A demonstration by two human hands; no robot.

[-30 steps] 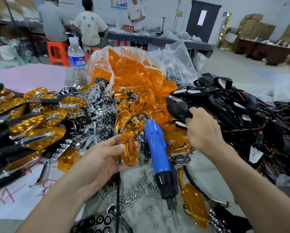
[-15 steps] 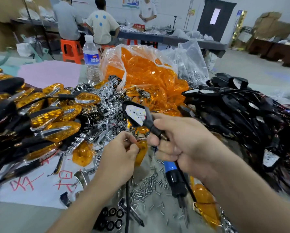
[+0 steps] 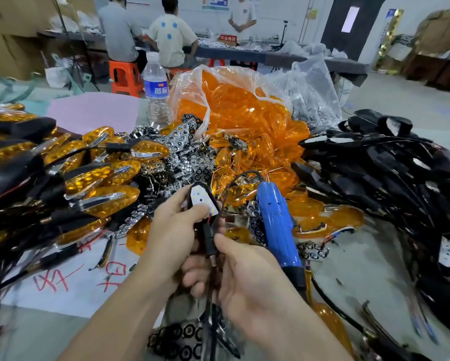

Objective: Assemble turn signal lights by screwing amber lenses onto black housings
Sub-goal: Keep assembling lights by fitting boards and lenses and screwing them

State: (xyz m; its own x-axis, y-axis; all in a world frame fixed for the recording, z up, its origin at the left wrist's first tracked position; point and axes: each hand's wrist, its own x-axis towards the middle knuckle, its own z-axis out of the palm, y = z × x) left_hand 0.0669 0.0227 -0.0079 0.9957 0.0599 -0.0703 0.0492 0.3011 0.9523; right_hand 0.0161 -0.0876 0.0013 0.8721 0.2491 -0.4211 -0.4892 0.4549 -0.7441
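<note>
Both hands hold one black housing [image 3: 201, 201] over the middle of the table; its white LED board faces up. My left hand [image 3: 174, 233] pinches the housing's head, with the thumb across the lower part of the board. My right hand [image 3: 247, 280] grips the housing's black stem [image 3: 210, 244] and its wire just below. No amber lens shows in either hand. A clear bag of loose amber lenses [image 3: 231, 108] sits behind, with more spilled in front of it. A blue electric screwdriver [image 3: 278, 230] lies on the table right of my hands, tip toward me.
A heap of black housings with wires [image 3: 390, 175] fills the right side. Finished amber lights [image 3: 93, 175] are piled at the left, and chrome reflectors [image 3: 187, 149] lie in the middle. A water bottle [image 3: 154, 89] stands behind. Three people work at a far table.
My right hand has carried a black housing from the right heap to the centre. My left hand, which held an amber lens, now grips the housing's head; the lens is out of sight.
</note>
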